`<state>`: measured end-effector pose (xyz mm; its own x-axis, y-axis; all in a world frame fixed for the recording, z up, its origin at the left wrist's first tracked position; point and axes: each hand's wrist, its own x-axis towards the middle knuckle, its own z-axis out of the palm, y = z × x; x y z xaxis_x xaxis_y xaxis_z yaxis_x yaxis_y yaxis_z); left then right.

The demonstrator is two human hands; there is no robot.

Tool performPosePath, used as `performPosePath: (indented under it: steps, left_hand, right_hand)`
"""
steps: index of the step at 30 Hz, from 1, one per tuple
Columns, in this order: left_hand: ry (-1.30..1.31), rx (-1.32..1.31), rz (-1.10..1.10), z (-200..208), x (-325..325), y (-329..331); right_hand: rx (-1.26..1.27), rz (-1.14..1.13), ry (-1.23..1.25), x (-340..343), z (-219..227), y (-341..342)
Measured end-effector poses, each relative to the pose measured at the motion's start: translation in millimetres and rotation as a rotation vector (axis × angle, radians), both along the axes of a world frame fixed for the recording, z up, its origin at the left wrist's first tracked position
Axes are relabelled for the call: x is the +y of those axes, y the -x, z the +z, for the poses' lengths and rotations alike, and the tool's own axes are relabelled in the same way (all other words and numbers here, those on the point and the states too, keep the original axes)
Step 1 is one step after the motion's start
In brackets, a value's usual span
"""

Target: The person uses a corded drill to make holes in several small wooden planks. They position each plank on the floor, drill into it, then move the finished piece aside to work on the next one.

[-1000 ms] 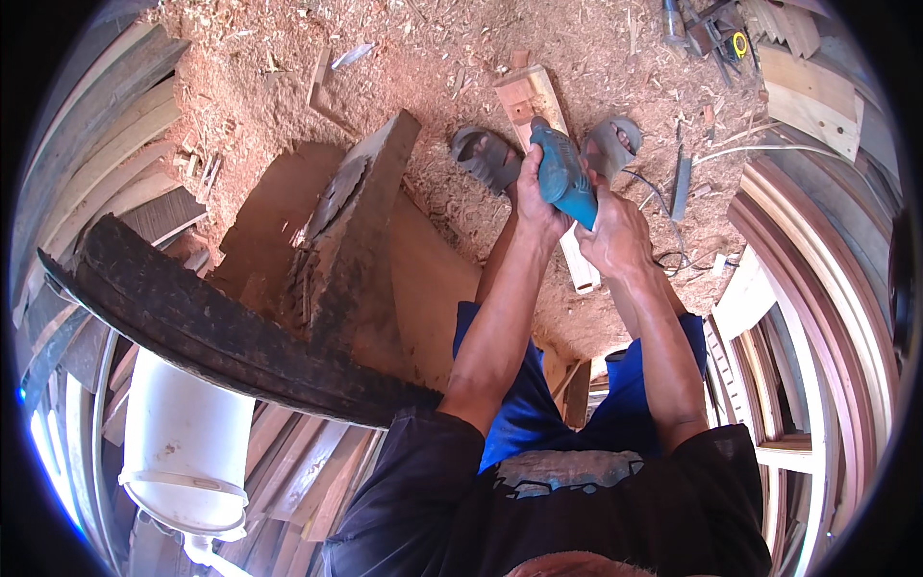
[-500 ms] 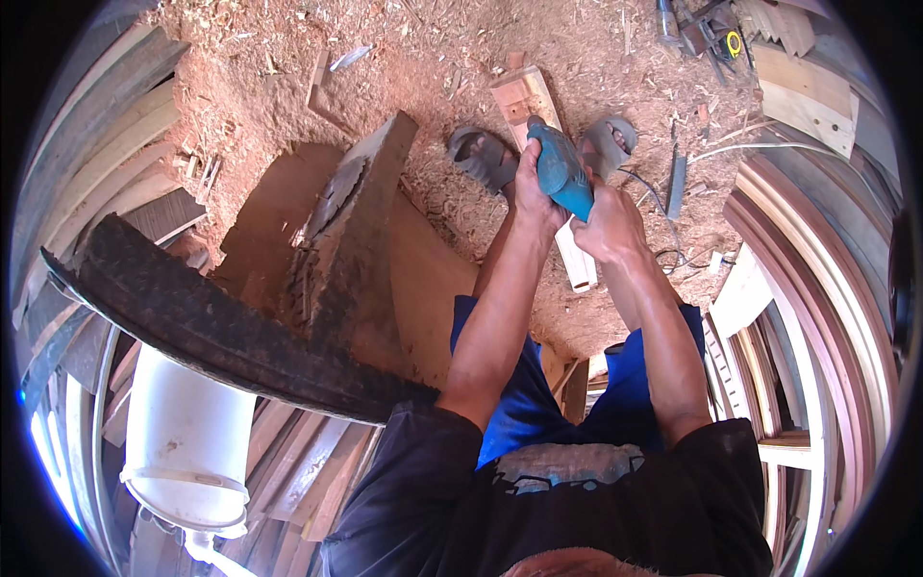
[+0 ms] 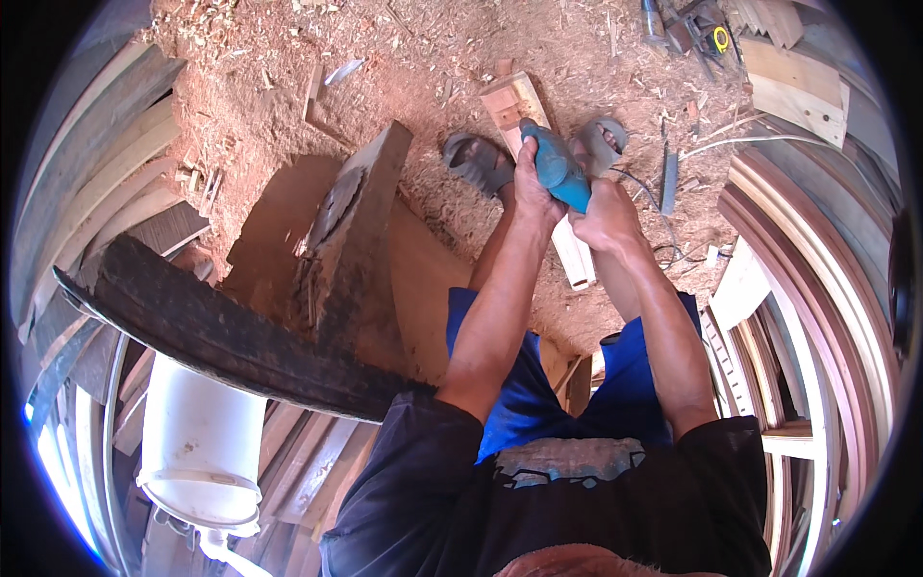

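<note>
Both of my hands grip a teal power drill [image 3: 555, 165] whose nose points away from me, down at a wooden block [image 3: 514, 99]. My left hand [image 3: 532, 189] wraps around the front of its body. At the rear, my right hand [image 3: 608, 216] closes around the handle, which it mostly hides. The block is long and pale, lying on the ground between my sandalled feet, its near end [image 3: 577, 262] showing below the drill. Whether the bit touches the wood is too small to tell.
Sawdust and shavings cover the ground. A saw bench with a round blade [image 3: 336, 204] stands at the left, above a white bucket [image 3: 202, 433]. Boards [image 3: 808, 279] lean at the right. A tape measure [image 3: 718, 39] lies far right, and a black cord [image 3: 663, 252] trails beside my right hand.
The view has shifted slightly, so the surroundings sit a little differently in the picture. Both hands keep the same hold on the drill over the block.
</note>
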<state>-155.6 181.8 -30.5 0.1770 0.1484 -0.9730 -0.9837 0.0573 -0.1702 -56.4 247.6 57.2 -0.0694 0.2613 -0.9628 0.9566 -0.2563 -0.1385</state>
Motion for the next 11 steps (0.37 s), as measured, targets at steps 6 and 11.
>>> performPosePath:
  steps: [6, 11]
  left_hand:
    - [-0.08, -0.022, -0.024, -2, -9, 10]
    - [-0.175, -0.055, -0.012, -10, -23, 18]
  right_hand:
    - [-0.031, 0.058, 0.046, 13, 13, 18]
    - [-0.02, 0.058, 0.041, 8, 11, 26]
